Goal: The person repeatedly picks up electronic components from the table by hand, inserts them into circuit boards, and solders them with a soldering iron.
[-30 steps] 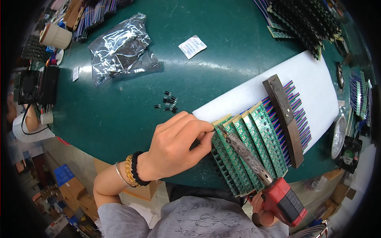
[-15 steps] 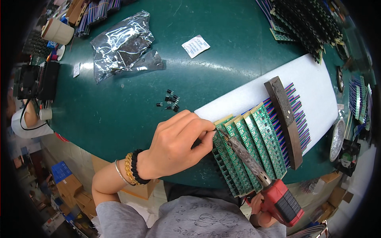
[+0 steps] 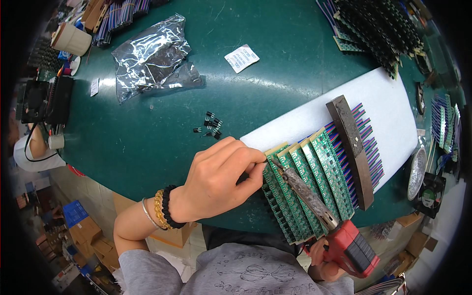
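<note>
Two bare hands at work over a dark green tabletop [image 3: 147, 162]. Left hand [image 3: 221, 179]: thumb and index finger pressed together in a pinch at the upper end of a fanned row of narrow green circuit boards [image 3: 307, 191]; a small dark piece [image 3: 266, 160] shows at the fingertips, too small to identify. Remaining fingers curled beside the index. Right hand [image 3: 324, 263]: fingers closed around a red soldering gun with a black side panel [image 3: 354, 248], partly hidden behind its body. The gun's mottled grey barrel [image 3: 305, 189] slants up-left across the boards; its tip lies just beside the left fingertips, contact not discernible.

Boards overlap like steps, partly on a white foam sheet [image 3: 295, 123], lower ends toward the person. Multicoloured striped wires [image 3: 371, 152] run from the boards under a dark brown rectangular bar [image 3: 351, 147] lying across them, and emerge on its far side.

Beyond the left hand, near the foam: a loose cluster of small black components with metal legs [image 3: 212, 126]. Farther off: a crumpled transparent plastic bag [image 3: 147, 64] and a white square paper packet [image 3: 242, 58]. Upper right: a heaped stack of dark boards [image 3: 378, 34].
</note>
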Motion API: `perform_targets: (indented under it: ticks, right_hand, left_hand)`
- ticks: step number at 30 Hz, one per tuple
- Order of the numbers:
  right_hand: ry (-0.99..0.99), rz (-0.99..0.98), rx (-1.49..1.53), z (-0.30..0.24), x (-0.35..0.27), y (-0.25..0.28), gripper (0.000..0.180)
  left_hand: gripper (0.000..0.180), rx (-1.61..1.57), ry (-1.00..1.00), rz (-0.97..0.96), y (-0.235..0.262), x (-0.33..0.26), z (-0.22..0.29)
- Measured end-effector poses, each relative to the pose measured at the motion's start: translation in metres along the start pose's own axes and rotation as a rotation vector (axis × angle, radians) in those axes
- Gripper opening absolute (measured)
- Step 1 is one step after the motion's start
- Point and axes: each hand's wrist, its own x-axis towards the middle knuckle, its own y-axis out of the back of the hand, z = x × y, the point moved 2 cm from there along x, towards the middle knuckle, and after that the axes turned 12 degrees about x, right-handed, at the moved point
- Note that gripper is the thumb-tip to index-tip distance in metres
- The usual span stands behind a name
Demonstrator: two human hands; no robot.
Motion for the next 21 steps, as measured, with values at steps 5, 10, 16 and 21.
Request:
perform_targets:
  ticks: [5,10,16,21]
  right_hand:
    - [0.105,-0.015,0.065,0.004,0.003,-0.004,0.072]
    - [-0.092,-0.073,0.009,0.003,-0.006,0.011,0.07]
    - [0.076,-0.02,0.082,0.013,-0.016,0.014,0.07]
    - [0.014,0.068,0.22,0.014,-0.009,0.009,0.082]
  left_hand:
    - [0.021,-0.002,0.002,-0.001,0.0,0.0,0.0]
    - [0.021,-0.012,0.005,-0.006,0.0,0.0,0.0]
    - [0.02,-0.006,-0.007,-0.004,0.001,-0.001,0.0]
    - [0.018,-0.014,-0.009,-0.003,0.0,0.001,0.0]
